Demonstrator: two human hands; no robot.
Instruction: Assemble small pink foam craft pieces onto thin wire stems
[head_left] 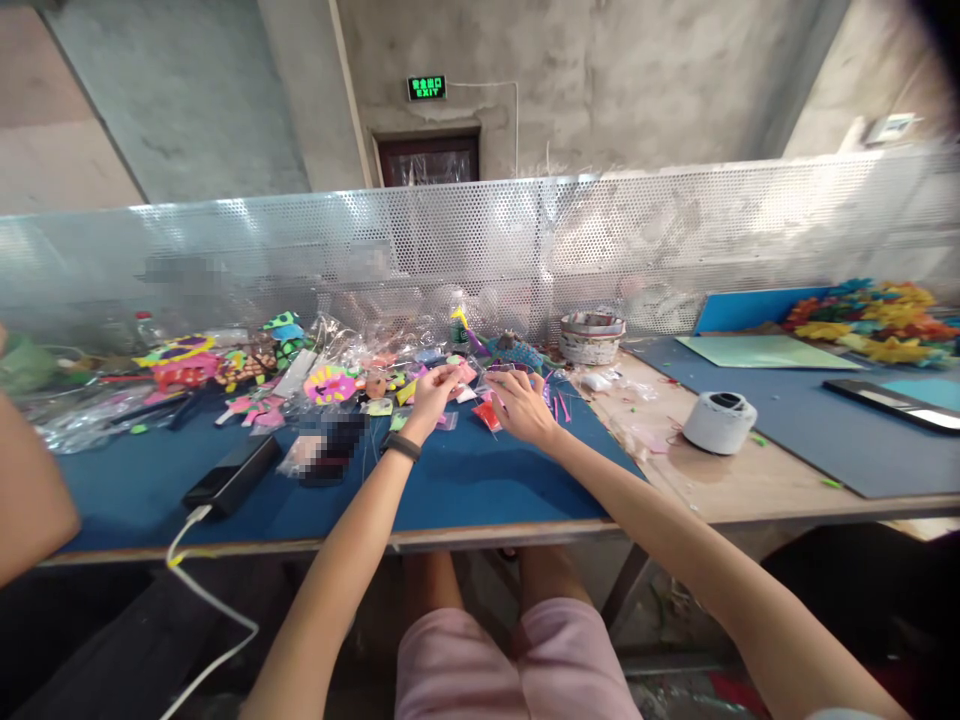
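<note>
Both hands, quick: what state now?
Left hand: fingertips together by a pink piece; hold unclear.
Right hand: fingers bent near a red packet; grip unclear.

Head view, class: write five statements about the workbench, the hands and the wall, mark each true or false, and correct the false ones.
1. A dark band circles the wrist of the left hand. True.
2. The exit sign is lit red. False: the exit sign glows green.
3. A red packet lies near the right hand. True.
4. The white spool stands left of both hands. False: the white spool is to their right.
5. A white cable meets the black device. True.
</note>
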